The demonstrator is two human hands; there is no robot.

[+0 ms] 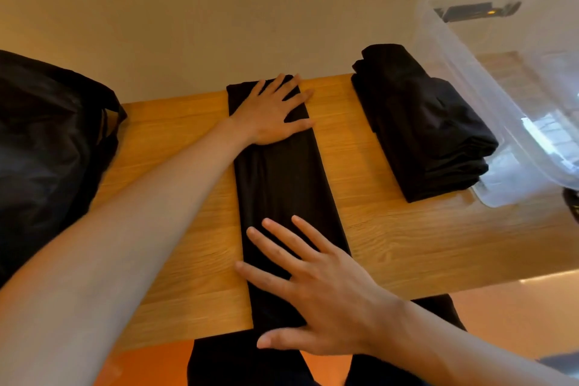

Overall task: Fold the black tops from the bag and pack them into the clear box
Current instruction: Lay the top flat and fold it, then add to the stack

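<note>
A black top (282, 185), folded into a long narrow strip, lies lengthwise down the middle of the wooden table (391, 229). My left hand (275, 110) presses flat on its far end with fingers spread. Near the front edge, my right hand (319, 291) lies flat on the strip's near end, fingers straight and spread. A stack of folded black tops (419, 128) sits to the right, touching the clear box (501, 78). The black bag (47, 147) stands at the far left.
The clear box stands at the table's right end, against the wall behind. The table's front edge runs just below my right hand, with an orange floor and my dark-clothed legs (238, 360) beneath. Bare wood lies between the strip and the stack.
</note>
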